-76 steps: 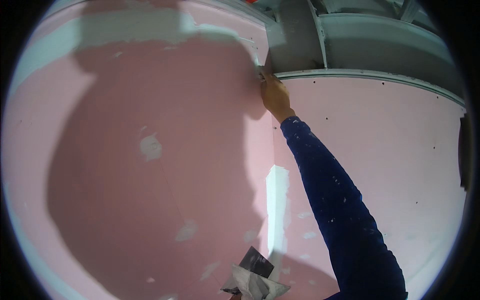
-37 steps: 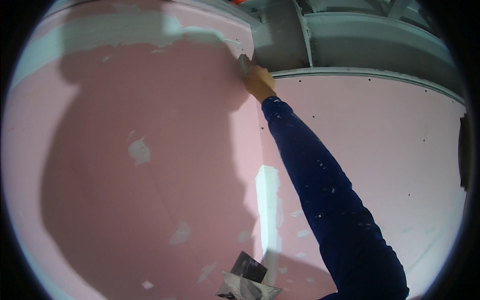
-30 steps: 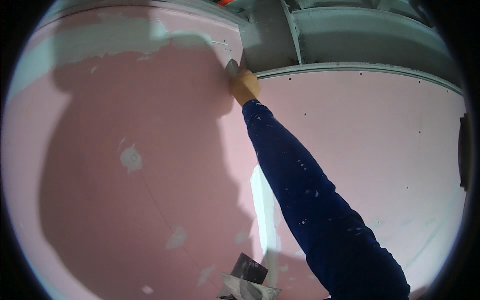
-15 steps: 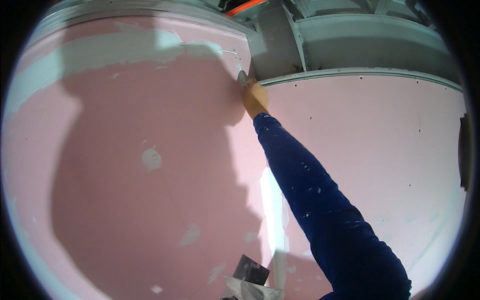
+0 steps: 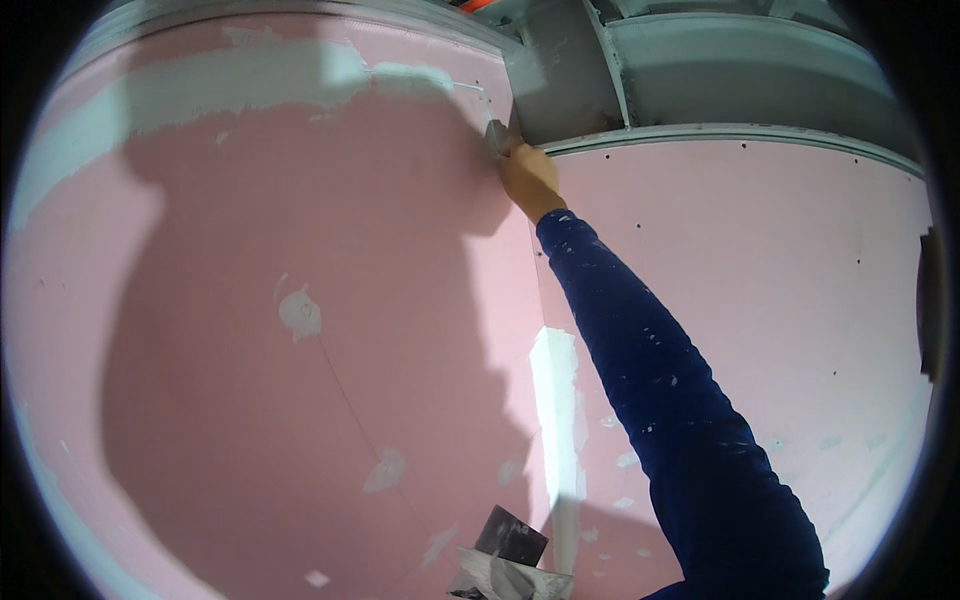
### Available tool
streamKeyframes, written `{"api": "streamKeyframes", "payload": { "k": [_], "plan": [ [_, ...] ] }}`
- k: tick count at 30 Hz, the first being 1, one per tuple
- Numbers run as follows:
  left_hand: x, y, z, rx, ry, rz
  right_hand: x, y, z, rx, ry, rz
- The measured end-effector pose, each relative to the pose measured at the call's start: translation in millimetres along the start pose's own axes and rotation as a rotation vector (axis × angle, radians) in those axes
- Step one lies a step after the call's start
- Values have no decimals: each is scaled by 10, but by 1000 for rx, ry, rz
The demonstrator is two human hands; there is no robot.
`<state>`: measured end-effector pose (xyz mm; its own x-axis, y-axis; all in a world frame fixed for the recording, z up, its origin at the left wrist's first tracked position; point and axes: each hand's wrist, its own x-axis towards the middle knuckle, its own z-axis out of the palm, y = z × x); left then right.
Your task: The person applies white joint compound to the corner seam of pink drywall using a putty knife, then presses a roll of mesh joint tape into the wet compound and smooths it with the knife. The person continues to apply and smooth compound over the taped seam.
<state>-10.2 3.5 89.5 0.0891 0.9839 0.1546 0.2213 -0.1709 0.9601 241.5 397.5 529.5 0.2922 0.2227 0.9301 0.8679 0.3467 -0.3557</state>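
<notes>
My right hand (image 5: 530,178) reaches up to the upper inside corner of two pink drywall panels. Its fingers are closed on a putty knife (image 5: 496,136), whose blade lies against the left panel (image 5: 300,220) close to the corner; the handle is mostly hidden by the hand. Pale joint compound (image 5: 230,85) runs as a wide band to the left of the knife and thins toward it. Low in the picture, a dark flat blade (image 5: 512,537) sticks up from a grey plate (image 5: 530,578) smeared with compound. My left hand does not show.
A grey metal beam (image 5: 750,85) runs above the right panel (image 5: 720,260), and metal track (image 5: 420,25) edges the left one. A whitish compound strip (image 5: 555,410) follows the lower corner. Several patched spots dot the walls. A dark object (image 5: 929,305) stands at the far right rim.
The view has shifted a little, so the walls sit slightly higher and farther right. My right hand stays at the corner with the putty knife, its wrist turned slightly.
</notes>
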Motion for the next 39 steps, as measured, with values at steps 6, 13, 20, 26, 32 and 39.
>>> {"api": "streamKeyframes", "payload": {
  "k": [6, 13, 20, 26, 32, 39],
  "plan": [
    [-4, 15, 11, -60, 26, 16, -33, -33, -126, 12, -53, -44],
    [1, -20, -29, -63, -23, -6, 21, -19, -62, 11, -44, -7],
    [-8, 29, -86, -85, -43, -38, 49, -83, 6, 14, -40, 134],
    [-1, 71, -126, -9, -34, 13, 17, -196, 84, 42, -8, 294],
    [-14, -159, -213, 45, -41, -101, -73, 28, 325, 79, 97, 173],
    [32, -376, -34, -45, 61, -26, -240, 240, 295, 181, 119, 0]
  ]
}}
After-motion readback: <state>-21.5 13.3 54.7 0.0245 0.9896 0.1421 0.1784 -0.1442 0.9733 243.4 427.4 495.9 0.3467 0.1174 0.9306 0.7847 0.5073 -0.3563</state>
